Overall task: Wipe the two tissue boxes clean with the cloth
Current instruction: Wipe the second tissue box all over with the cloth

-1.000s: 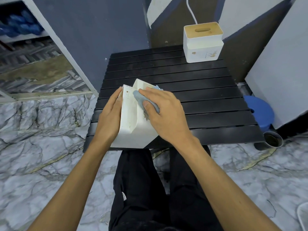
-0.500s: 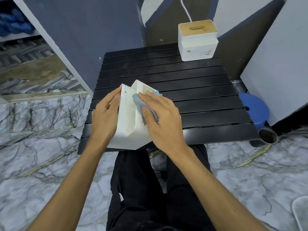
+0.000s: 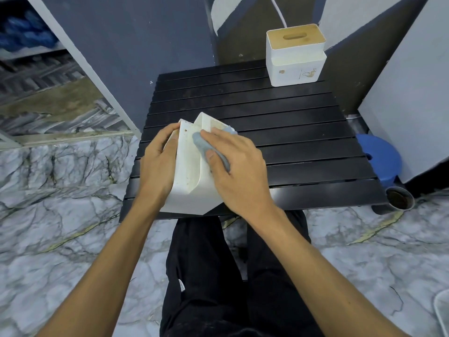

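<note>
While left hand [image 3: 159, 164] grips tilted tissue box [image 3: 192, 176], right hand [image 3: 237, 170] presses cloth [image 3: 200, 143] onto it

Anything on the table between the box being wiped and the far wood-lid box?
Nothing: head view shows only bare black slats between the held tissue box and the wood-lid tissue box.

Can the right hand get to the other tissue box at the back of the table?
Probably yes. The right hand is busy pressing the cloth on the near box, but only bare table lies between it and the far box.
</note>
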